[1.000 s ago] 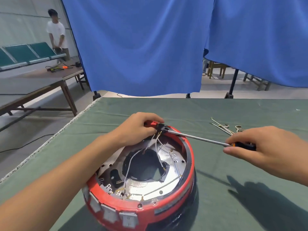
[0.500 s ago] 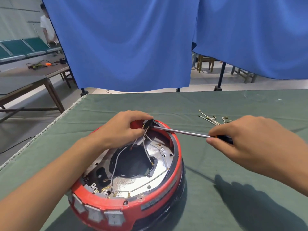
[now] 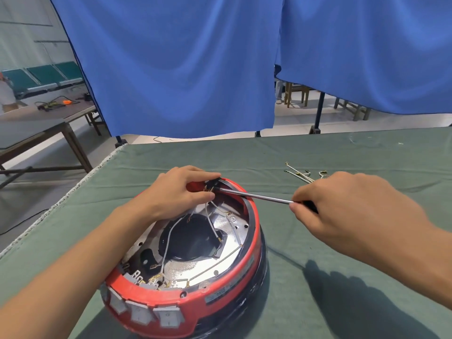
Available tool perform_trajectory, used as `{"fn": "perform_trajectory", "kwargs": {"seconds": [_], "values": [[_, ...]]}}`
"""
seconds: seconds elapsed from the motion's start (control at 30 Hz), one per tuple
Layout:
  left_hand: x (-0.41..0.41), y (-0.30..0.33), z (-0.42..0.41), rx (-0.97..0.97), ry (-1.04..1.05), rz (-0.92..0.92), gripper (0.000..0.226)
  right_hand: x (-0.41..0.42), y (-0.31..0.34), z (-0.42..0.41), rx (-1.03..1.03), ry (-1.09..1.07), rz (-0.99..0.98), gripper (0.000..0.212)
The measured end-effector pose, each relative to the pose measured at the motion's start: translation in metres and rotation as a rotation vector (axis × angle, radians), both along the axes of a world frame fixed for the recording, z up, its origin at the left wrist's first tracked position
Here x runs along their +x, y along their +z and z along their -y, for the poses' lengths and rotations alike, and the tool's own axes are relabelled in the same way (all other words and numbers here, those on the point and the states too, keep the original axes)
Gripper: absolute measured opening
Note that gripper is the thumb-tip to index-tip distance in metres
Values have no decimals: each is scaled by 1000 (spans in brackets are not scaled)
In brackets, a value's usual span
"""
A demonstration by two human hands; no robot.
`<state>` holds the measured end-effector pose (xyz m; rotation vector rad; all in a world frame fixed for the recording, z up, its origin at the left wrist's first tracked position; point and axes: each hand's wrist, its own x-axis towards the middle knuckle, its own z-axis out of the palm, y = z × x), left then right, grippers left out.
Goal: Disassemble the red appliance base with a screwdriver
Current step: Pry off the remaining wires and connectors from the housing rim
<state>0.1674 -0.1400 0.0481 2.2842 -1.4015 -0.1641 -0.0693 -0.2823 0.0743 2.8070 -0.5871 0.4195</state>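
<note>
Green cloth table (image 3: 342,152) | left hand (image 3: 178,192) grips round red base (image 3: 195,307) | right hand (image 3: 347,206) pinches steel screwdriver (image 3: 254,196)

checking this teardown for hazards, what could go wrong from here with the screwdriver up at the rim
1. The long steel-shafted screwdriver has its tip right beside the left hand fingertips on the round red plastic appliance base; a slip could jab them.
2. Thin white wires run just below the tip and could get nicked or pulled.
3. The right hand holds the handle far out, so sideways force may make the tip slip off.
</note>
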Motion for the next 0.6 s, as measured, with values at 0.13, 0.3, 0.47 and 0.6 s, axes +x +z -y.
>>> {"fn": "perform_trajectory", "kwargs": {"seconds": [0.13, 0.3, 0.47, 0.6], "values": [[-2, 1, 5, 1, 54, 15, 40, 2, -3, -3, 11, -18, 3, 38], [-2, 0, 5, 0, 51, 5, 41, 3, -6, 14, 83, 34, 50, 35], [-2, -2, 7, -35, 13, -16, 40, 16, -14, 22, 88, 139, 51, 38], [-4, -3, 5, -80, 32, -47, 41, 7, -10, 30, 71, 116, 74, 44]]}}
